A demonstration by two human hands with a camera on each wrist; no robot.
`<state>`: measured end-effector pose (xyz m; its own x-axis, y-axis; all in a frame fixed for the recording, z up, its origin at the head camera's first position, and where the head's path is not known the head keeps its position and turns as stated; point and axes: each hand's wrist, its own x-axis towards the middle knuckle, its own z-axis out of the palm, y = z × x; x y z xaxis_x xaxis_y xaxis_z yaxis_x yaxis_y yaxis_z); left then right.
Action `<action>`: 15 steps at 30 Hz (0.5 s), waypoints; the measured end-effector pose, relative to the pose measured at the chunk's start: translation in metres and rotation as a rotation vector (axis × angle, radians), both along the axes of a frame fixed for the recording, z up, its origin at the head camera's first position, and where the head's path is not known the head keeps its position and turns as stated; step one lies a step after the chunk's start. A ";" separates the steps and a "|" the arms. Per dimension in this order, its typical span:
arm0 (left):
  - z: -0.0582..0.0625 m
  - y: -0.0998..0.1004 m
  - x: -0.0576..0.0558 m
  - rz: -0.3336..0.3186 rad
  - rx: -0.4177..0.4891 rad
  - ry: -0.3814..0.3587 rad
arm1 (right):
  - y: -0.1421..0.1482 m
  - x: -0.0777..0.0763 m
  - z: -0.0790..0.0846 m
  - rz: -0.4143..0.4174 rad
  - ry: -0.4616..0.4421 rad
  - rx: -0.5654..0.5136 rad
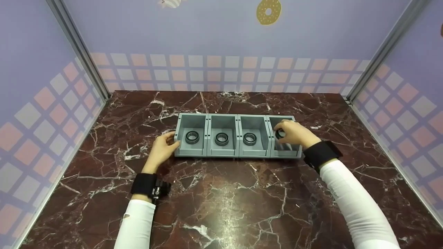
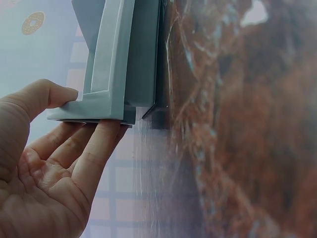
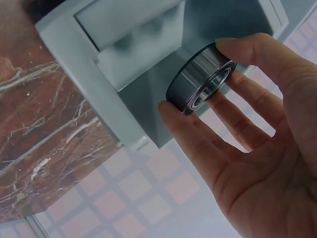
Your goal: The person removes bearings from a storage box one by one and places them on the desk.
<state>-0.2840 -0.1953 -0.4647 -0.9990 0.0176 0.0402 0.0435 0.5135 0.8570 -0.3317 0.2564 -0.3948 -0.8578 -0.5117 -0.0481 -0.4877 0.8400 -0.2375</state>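
Observation:
A row of joined grey bins [image 1: 223, 153] stands on the marble-patterned table. My right hand [image 1: 293, 133] is at the rightmost bin, and in the right wrist view its thumb and fingers pinch a ball bearing [image 3: 200, 77] at the bin's opening. One bearing lies flat in each of the other bins: a left one [image 1: 192, 137], a middle one [image 1: 221, 139] and another bearing [image 1: 249, 138] beside the right-hand bin. At the row's left end my left hand [image 1: 162, 148] grips the wall of the leftmost bin [image 2: 106, 101], thumb over the rim and fingers against the outside.
Patterned panels [image 1: 221, 41] enclose the table [image 1: 221, 200] at the back and both sides, with metal posts [image 1: 83, 52] at the corners. Each wrist wears a black band [image 1: 143, 184] with a camera.

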 end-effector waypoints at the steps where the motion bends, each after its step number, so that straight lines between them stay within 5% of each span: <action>1: 0.000 0.000 0.000 -0.001 0.000 0.003 | 0.001 0.000 0.001 -0.006 -0.003 -0.001; 15: -0.002 0.000 -0.001 0.011 0.026 0.027 | 0.004 0.006 0.015 -0.014 0.005 -0.015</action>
